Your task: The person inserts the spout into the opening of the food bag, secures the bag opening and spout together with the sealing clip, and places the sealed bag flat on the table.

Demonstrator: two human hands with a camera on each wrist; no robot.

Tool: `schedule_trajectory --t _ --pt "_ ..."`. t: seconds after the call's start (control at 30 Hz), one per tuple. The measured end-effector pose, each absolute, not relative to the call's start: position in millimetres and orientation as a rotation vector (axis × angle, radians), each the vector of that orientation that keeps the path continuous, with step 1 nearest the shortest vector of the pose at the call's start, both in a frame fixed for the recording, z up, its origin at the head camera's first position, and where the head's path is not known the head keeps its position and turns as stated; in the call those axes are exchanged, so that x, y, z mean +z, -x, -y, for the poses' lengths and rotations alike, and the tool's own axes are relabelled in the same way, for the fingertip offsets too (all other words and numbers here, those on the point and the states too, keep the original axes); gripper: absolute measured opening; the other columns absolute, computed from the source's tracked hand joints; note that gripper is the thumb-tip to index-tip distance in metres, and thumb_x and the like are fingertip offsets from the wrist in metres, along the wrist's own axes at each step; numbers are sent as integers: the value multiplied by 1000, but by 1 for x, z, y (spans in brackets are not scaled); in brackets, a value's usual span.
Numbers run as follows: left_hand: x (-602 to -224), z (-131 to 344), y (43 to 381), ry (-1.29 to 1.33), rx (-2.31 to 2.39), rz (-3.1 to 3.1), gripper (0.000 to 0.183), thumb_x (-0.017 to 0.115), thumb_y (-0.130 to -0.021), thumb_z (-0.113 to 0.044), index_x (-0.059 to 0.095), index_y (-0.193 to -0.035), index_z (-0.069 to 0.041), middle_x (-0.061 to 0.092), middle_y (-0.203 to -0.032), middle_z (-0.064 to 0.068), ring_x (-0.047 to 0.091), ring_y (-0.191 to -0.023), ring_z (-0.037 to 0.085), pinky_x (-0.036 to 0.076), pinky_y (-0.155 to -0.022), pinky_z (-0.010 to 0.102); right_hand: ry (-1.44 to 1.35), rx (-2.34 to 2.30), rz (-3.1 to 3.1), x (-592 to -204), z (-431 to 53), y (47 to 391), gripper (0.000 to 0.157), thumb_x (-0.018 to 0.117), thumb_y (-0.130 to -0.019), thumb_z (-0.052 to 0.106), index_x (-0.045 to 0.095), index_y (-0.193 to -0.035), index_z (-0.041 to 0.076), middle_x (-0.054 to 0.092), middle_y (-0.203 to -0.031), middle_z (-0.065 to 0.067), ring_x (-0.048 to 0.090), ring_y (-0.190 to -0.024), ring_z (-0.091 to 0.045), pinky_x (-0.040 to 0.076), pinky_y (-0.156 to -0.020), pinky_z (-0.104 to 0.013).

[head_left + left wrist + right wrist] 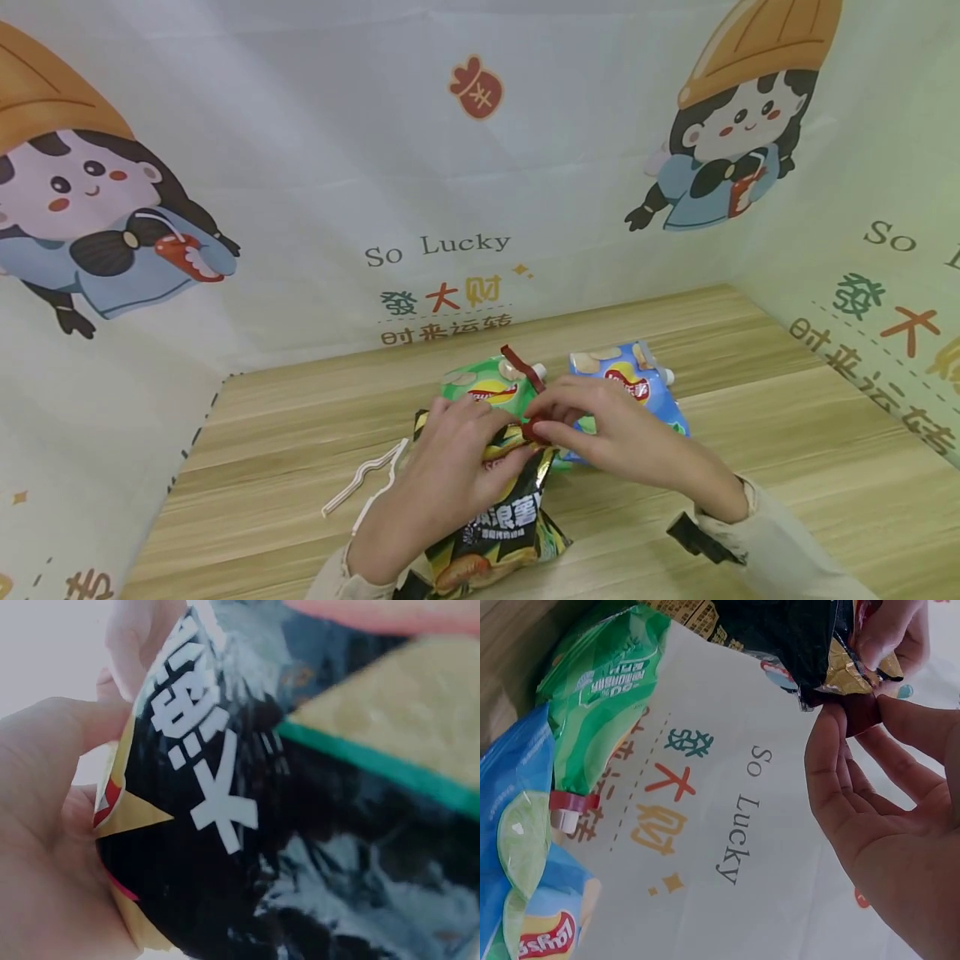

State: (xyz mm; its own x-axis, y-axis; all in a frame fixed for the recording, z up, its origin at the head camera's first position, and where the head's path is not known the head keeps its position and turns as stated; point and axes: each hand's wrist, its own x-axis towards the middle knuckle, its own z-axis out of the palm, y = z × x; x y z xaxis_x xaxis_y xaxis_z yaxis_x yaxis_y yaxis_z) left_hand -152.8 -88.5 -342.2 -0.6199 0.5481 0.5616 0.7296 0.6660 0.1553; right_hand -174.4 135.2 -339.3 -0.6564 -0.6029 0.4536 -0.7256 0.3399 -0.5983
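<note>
A black and gold chip bag [506, 517] stands between my hands, its top edge gathered. My left hand [457, 467] grips the bag near that top edge; its thumb lies across the front. With thumb and fingers, my right hand [607, 417] pinches a dark red clip strip [862, 714] at the bag's mouth. In the right wrist view the strip touches the gold edge of the bag, beside the left fingertips. The bag's printed front [225, 802] fills the left wrist view. How far the strip runs along the edge is hidden.
Behind the black bag lies a green chip bag [480, 379] with a red clip [522, 367] and white cap. A blue chip bag [660, 404] with a grey, white-ended clip is right of it. White strips [363, 475] lie left on the wooden table [262, 467]. Printed cloth walls [315, 167] surround it.
</note>
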Motion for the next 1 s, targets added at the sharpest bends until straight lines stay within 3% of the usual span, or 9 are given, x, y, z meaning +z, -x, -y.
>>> schedule_trajectory --t 0.27,0.4,1.0 --pt "-343 86 156 1010 -561 2475 19 79 -83 -38 71 -84 -21 53 -66 -18 45 -69 8 31 -74 31 -1279 1270 2445 -341 -132 173 14 61 -100 20 69 -111 15 66 -102 6 66 -85 -5 56 -74 -27" --pt "-343 86 156 1007 -590 2495 19 79 -83 -38 70 -84 -21 49 -65 -20 42 -67 7 29 -71 31 -1284 1266 2428 -342 -132 173 14 62 -100 18 70 -111 15 66 -101 6 66 -85 -6 56 -75 -27" --pt "-345 83 159 1043 -788 2517 13 81 -82 -29 74 -86 -19 66 -79 -15 55 -75 1 35 -76 31 -1282 1271 2499 -337 -136 172 15 63 -99 24 69 -111 16 68 -99 9 66 -84 -5 55 -73 -27"
